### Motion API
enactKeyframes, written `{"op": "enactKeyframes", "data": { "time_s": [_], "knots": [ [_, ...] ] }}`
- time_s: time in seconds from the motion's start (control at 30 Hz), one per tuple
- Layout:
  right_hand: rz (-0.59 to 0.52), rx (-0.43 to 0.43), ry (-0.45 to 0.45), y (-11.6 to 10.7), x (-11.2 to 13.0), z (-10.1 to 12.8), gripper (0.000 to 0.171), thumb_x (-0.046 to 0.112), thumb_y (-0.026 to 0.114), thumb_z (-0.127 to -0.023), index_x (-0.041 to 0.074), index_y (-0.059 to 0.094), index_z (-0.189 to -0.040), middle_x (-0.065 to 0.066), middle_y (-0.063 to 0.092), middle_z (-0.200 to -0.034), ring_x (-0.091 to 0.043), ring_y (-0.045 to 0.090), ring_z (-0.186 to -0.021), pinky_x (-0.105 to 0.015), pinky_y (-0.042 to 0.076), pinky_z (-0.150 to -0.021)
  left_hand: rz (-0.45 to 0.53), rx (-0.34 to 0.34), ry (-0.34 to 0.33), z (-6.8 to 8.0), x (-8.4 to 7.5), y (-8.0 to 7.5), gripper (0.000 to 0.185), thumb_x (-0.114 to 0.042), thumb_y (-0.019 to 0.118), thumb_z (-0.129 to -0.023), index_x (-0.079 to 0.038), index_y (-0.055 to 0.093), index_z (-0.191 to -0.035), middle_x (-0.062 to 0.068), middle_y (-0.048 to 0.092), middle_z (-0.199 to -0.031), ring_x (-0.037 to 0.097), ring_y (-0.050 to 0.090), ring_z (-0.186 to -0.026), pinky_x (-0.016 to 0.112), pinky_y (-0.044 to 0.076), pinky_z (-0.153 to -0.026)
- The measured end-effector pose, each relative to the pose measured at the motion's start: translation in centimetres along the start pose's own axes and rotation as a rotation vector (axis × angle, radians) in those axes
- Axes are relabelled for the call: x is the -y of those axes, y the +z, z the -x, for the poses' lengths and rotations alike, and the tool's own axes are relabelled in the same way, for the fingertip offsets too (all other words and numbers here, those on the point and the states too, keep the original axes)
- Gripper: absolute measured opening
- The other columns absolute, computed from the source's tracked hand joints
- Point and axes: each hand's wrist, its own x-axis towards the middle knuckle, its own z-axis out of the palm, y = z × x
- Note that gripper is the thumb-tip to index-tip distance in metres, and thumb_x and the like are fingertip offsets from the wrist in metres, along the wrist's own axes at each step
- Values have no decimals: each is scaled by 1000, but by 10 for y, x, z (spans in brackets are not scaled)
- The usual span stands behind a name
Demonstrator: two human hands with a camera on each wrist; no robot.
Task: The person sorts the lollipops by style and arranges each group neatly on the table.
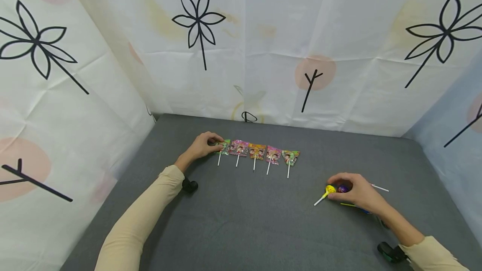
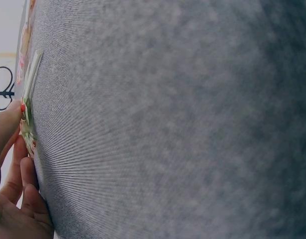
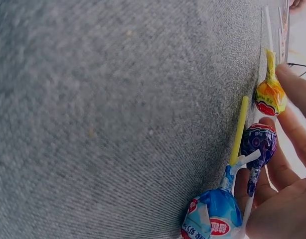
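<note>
Around a grey felt-like table top (image 1: 241, 221), white cloth walls (image 1: 263, 45) printed with black line flowers and pale pink dots.

Near the far middle of the table, a row of five flat lollipops in colourful square wrappers, sticks pointing toward the person: green one (image 1: 224, 147) at the left end, then pink (image 1: 239, 148), orange (image 1: 257, 151), another pink (image 1: 273, 154), and a green-orange one (image 1: 290, 157) at the right end. All lying flat, side by side, neighbours nearly touching.

Left hand (image 1: 203, 145) resting on the table at the left end of the row, fingers curled, fingertips on the green flat lollipop. In the left wrist view, thumb and fingers (image 2: 16, 149) seen at the edge of that wrapper (image 2: 27, 127); looks like a pinch on it, wrapper still low on the cloth.

Right hand (image 1: 357, 191) well apart from the row, toward the near right of the table, curled over a small group of round lollipops. Yellow round lollipop (image 1: 330, 190) at the fingertips, white stick pointing left and toward the person. Purple round lollipop (image 1: 343, 188) just beside it, under the fingers. In the right wrist view, yellow one (image 3: 270, 97), purple one (image 3: 259, 142) and a blue round lollipop (image 3: 213, 214) lying close together, fingers (image 3: 297, 119) touching the yellow and purple ones. A firm grasp cannot be told; fingers bent around them only.

Sleeves beige on both arms.
</note>
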Motion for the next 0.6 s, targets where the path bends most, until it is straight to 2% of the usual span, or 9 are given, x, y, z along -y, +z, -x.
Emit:
{"op": "enactKeyframes", "data": {
  "time_s": [0.27, 0.6],
  "knots": [
    [12, 19, 34, 0, 1, -3, 27, 14, 85, -84, 4, 74, -107, 2, 70, -96, -11, 64, -83, -28, 53, -70, 18, -5, 15, 0, -2, 0, 26, -17, 78, -93, -5, 75, -116, 13, 65, -116, 34, 60, -109, 50, 46, -96],
    [-8, 17, 39, -1, -1, -4, 24, 13, 83, -87, 4, 74, -107, 1, 71, -97, -13, 67, -87, -30, 55, -75, 17, 2, 1, 1, -4, -1, 25, -16, 78, -93, -5, 75, -116, 14, 65, -117, 34, 60, -109, 51, 46, -95]
  ]
}}
